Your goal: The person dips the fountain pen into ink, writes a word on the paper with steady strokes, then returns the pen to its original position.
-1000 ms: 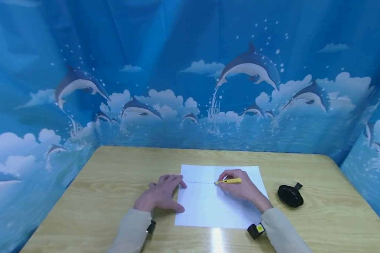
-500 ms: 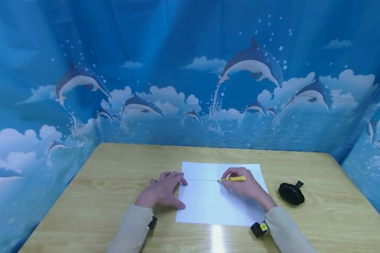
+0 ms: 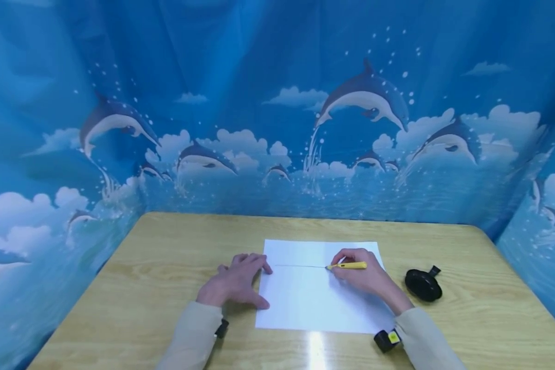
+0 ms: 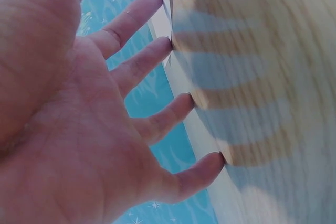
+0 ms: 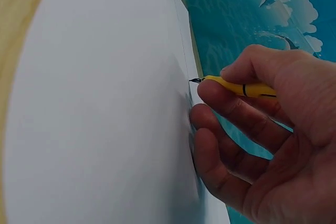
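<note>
My right hand (image 3: 362,270) pinches a yellow fountain pen (image 3: 353,265) between thumb and fingers, its dark nib at the sheet of white paper (image 3: 300,303). From the nib a thin dark line (image 3: 298,265) runs leftward across the upper part of the sheet. In the right wrist view the pen (image 5: 231,86) lies under the thumb, while the other fingers curl loosely by the paper. My left hand (image 3: 238,282) spreads its fingers at the paper's left edge, index finger and thumb tips over the sheet. Its fingertips touch down on the wooden surface in the left wrist view.
The paper lies on a light wooden table (image 3: 176,257). Right of it sits a small black pan-shaped dish (image 3: 423,285) with a short handle. A blue dolphin-print curtain (image 3: 240,180) hangs behind the table and along both sides.
My right hand and the fountain pen have moved to the right over the paper, and the line has grown longer behind the nib. The left hand keeps its place.
</note>
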Demonstrator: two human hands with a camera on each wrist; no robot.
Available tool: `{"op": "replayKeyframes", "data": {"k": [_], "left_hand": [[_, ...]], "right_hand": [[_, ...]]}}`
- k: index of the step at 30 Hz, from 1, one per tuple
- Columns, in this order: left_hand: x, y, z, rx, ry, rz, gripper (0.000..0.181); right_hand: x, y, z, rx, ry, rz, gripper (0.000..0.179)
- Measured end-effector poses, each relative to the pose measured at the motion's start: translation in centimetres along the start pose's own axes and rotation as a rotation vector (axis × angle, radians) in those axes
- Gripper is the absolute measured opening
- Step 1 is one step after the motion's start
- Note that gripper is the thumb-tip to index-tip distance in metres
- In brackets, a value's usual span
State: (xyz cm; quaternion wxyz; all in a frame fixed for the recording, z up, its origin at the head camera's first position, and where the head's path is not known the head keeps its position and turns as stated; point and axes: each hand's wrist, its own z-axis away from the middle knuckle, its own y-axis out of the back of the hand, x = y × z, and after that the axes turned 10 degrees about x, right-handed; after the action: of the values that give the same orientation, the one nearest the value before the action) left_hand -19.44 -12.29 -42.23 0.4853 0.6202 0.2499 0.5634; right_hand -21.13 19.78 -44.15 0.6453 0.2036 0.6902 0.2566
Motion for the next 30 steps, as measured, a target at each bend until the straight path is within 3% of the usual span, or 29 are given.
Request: {"op": "replayKeyframes", "data": {"k": [13,30], "left_hand": [[0.0,0.1,0.2,-0.003,0.004,0.012,0.065],[-0.2,-0.1,0.0,-0.002,0.006,-0.006,0.065]], "right_hand": [[0.5,0.6,0.5,0.004,0.019,0.022,0.010],[0.9,1.9,1.0,0.026,-0.035,0.095,0.011]]}}
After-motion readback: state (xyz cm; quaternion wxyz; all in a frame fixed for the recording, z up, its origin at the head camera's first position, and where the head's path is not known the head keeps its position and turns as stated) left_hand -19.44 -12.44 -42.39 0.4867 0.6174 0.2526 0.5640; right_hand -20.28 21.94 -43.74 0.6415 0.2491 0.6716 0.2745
